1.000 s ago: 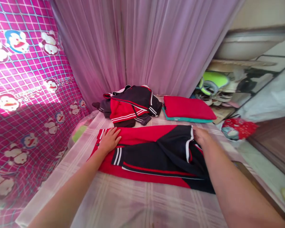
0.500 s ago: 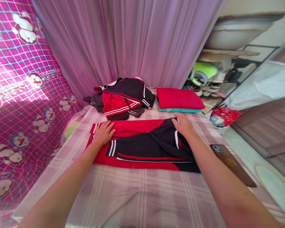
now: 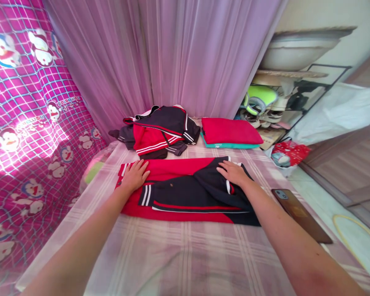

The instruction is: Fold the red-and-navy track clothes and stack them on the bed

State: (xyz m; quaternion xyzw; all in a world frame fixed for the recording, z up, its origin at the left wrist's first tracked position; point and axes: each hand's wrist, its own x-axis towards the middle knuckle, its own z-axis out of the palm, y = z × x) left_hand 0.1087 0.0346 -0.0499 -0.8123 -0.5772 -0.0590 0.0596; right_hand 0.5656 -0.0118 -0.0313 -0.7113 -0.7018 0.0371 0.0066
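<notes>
Head cam: left hand (image 3: 135, 176), right hand (image 3: 232, 172) lay loose-fingered on track jacket (image 3: 185, 192) over plaid sheet (image 3: 188, 255); curtain (image 3: 181, 53) behind, shoe-rack (image 3: 314, 99) maybe.

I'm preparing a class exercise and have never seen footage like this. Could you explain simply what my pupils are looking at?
There is no machine here: a person works with two bare hands. The view comes from a camera worn on the person's head, looking forward and down, so the arms reach in from the bottom.

A checked cloth covers the surface. On it lies a folded red and black jacket. The left hand rests on its red end, the right hand on its black end. Both seem to lie on the fabric rather than grip it.

Behind are a loose heap of clothes and a red folded garment atop a teal one. A phone lies to the right.
</notes>
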